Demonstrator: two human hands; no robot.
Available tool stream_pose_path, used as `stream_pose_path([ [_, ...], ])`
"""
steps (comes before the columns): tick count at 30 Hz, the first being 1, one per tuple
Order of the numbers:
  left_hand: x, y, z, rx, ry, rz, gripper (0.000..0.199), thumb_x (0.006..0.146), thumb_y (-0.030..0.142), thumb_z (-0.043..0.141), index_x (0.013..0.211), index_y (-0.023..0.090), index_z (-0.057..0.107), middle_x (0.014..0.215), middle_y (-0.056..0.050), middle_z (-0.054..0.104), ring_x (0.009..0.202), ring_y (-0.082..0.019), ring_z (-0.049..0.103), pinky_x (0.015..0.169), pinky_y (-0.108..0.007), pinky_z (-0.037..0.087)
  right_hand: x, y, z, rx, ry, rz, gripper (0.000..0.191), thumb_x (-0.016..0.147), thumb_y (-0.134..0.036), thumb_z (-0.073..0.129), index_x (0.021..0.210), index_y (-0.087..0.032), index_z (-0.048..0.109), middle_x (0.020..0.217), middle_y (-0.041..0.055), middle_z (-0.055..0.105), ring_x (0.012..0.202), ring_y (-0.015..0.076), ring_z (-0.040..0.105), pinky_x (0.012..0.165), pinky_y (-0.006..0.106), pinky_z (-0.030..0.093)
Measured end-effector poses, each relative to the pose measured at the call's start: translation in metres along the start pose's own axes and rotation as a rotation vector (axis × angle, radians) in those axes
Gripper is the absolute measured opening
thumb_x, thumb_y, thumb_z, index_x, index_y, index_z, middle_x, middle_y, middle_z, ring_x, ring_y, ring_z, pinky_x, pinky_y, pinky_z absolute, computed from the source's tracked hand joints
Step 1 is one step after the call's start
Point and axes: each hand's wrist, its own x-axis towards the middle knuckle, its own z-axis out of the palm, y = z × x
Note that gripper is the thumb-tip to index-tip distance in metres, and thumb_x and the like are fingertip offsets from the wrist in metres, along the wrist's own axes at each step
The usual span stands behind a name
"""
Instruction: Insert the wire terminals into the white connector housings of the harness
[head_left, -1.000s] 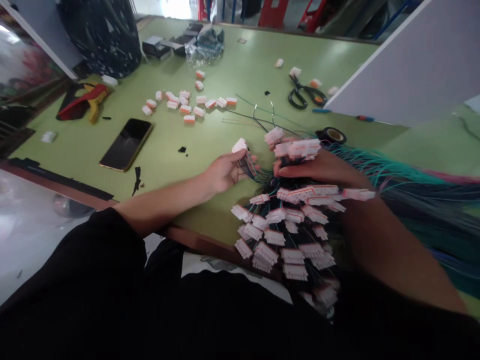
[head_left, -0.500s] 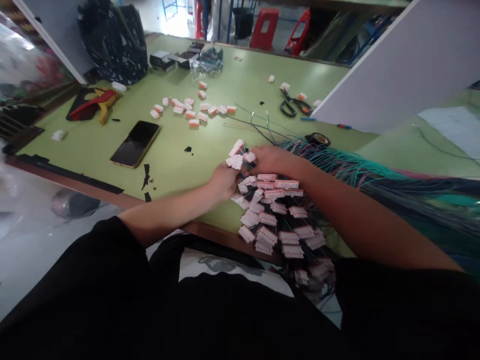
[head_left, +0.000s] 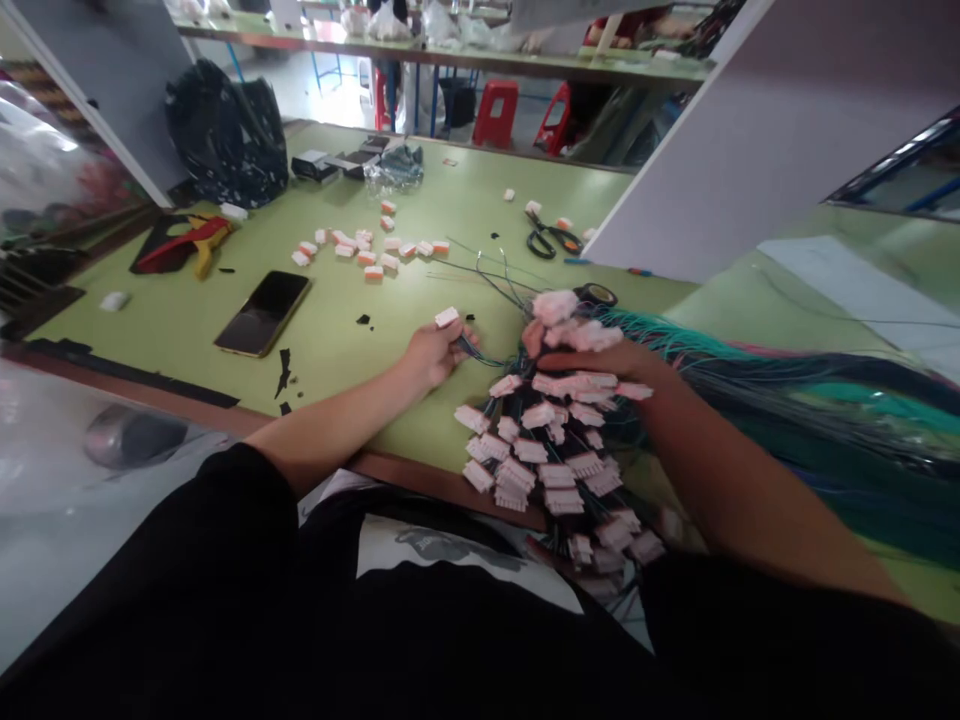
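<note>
My left hand (head_left: 437,352) is closed on a white wire connector (head_left: 447,317), with dark wires running from it toward the right. To its right, my right hand (head_left: 577,352) grips a bundle of wires; white connectors (head_left: 556,305) on that bundle are blurred by motion above the fingers. Below this hand, many more white-and-orange connectors (head_left: 559,475) hang on dark wires over the table's front edge. A long harness of green and dark wires (head_left: 675,335) stretches away to the right, partly behind my right forearm.
Loose connectors (head_left: 364,240) lie scattered mid-table. A phone (head_left: 262,313) rests at left, near red-and-yellow pliers (head_left: 187,243). Black scissors (head_left: 551,238) and a tape roll (head_left: 598,295) lie to the right. A grey panel (head_left: 697,150) stands there. Black tape scraps (head_left: 283,372) dot the table.
My hands have moved apart. The left has drawn one connector out leftward on its wires, while the right has shifted right with the bundle. The camera view has tilted up.
</note>
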Motion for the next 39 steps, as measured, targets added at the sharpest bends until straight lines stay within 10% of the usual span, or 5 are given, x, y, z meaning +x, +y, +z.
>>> stream_pose_path([
  [12, 0.014, -0.020, 0.084, 0.367, -0.520, 0.010, 0.018, 0.085, 0.012, 0.051, 0.067, 0.012, 0.055, 0.048, 0.005, 0.054, 0.036, -0.004, 0.043, 0.041, -0.018, 0.033, -0.025, 0.018, -0.040, -0.079, -0.426, -0.082, 0.035, 0.079, -0.039, 0.055, 0.102, -0.016, 0.067, 0.109, 0.0091, 0.066, 0.102, 0.0192, 0.059, 0.088, 0.031, 0.044],
  [19, 0.039, -0.037, 0.089, 0.663, -0.632, 0.129, 0.013, 0.078, 0.018, 0.059, 0.065, 0.014, 0.056, 0.050, 0.005, 0.055, 0.040, -0.005, 0.041, 0.043, -0.020, 0.027, -0.022, 0.014, -0.057, -0.206, 0.366, 0.177, 0.041, 0.074, -0.047, 0.056, 0.105, -0.021, 0.064, 0.088, 0.0061, 0.068, 0.073, 0.0183, 0.060, 0.068, 0.033, 0.048],
  [29, 0.026, -0.048, 0.080, 0.697, -0.433, 0.389, 0.019, 0.068, 0.003, 0.063, 0.071, 0.016, 0.051, 0.060, 0.005, 0.054, 0.056, -0.007, 0.050, 0.058, -0.021, 0.039, -0.012, 0.033, -0.044, 0.096, 0.447, 0.331, 0.031, 0.071, -0.046, 0.061, 0.076, -0.016, 0.065, 0.055, -0.0017, 0.053, 0.044, 0.0082, 0.043, 0.042, 0.023, 0.034],
  [39, 0.030, -0.040, 0.080, 0.494, -0.330, 0.092, 0.013, 0.070, 0.001, 0.061, 0.067, 0.013, 0.057, 0.040, 0.006, 0.053, 0.036, -0.005, 0.047, 0.041, -0.017, 0.036, 0.000, 0.045, -0.062, 0.071, 0.420, 0.341, 0.036, 0.079, -0.044, 0.053, 0.095, -0.014, 0.065, 0.072, 0.0046, 0.062, 0.056, 0.0115, 0.052, 0.047, 0.023, 0.040],
])
